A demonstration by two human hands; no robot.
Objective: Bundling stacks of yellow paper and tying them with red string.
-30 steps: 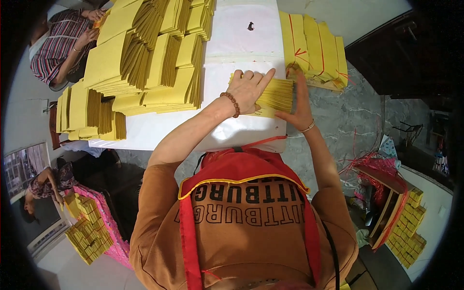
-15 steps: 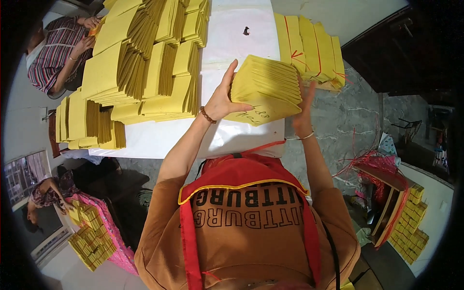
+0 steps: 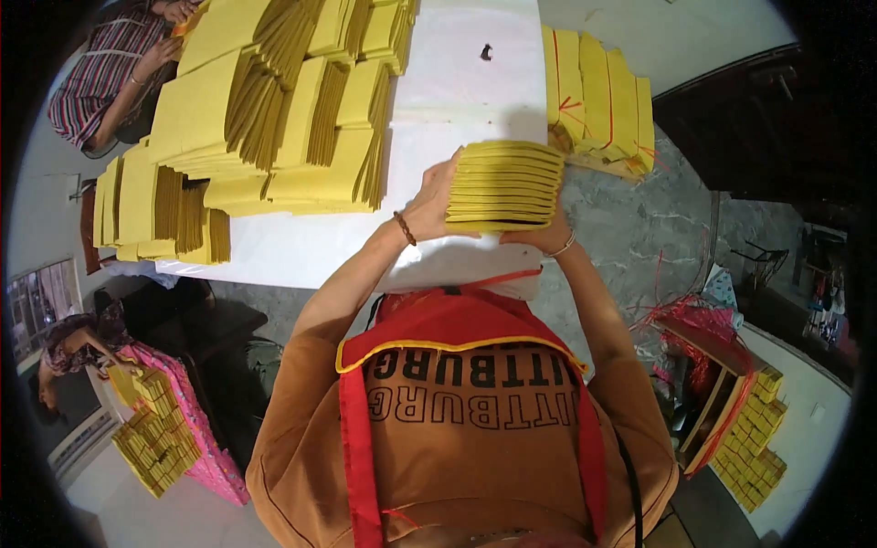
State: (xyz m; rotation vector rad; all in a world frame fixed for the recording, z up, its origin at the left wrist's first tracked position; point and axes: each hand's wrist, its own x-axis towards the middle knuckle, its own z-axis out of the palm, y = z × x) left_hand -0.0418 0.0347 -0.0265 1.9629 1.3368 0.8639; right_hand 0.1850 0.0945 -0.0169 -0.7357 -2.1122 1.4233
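Observation:
A thick bundle of folded yellow paper (image 3: pixel 505 185) stands in front of me above the white table's near right part, its layered edges facing up. My left hand (image 3: pixel 435 201) is closed against its left side, with the fingers partly hidden behind it. My right hand (image 3: pixel 545 236) grips it at the lower right corner, and most of those fingers are hidden. To the left, several stacks of the same folded yellow paper (image 3: pixel 192 114) lie piled on the white table (image 3: pixel 438 110).
Yellow bundles tied with red string (image 3: pixel 598 100) stand off the table's right edge. A small dark object (image 3: pixel 486 52) lies farther back. One person in a striped top (image 3: pixel 110 87) works at the far left; another (image 3: pixel 82 347) is beside a pink-covered table (image 3: pixel 196 429). Red strings (image 3: pixel 703 333) hang at right.
The bundle has been turned so its layered edges face up, and drawn slightly nearer. My right hand has moved from its right side to the lower right corner. The view has shifted a little.

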